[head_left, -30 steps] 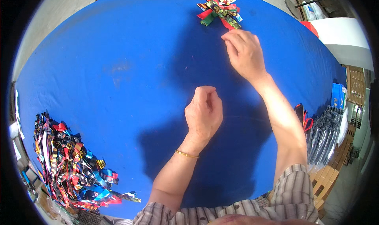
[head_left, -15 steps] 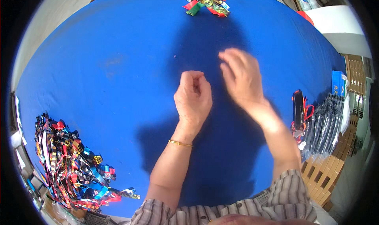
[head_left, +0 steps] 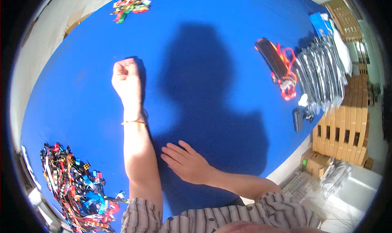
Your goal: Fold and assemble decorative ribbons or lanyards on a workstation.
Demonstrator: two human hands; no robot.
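My left hand is closed into a fist low over the left-middle of the blue cloth. Whatever its curled fingers may hold is hidden. Close to my body, my right hand lies palm down near the left forearm, fingers stretched out and holding nothing. Beyond the fist, at the far left, sits a small bunch of colourful ribbon strips. A large heap of patterned straps, black, red, blue and yellow, spreads over the near left of the table.
On the right lie a dark oblong object with red-orange straps, a row of clear-wrapped dark packets and a small black item. A blue box stands behind them. Stacked brown cartons rise beyond the table's right edge.
My view has turned to the right. My left hand stays closed, now farther left in view; my right hand has come down and back towards my body, near the left forearm.
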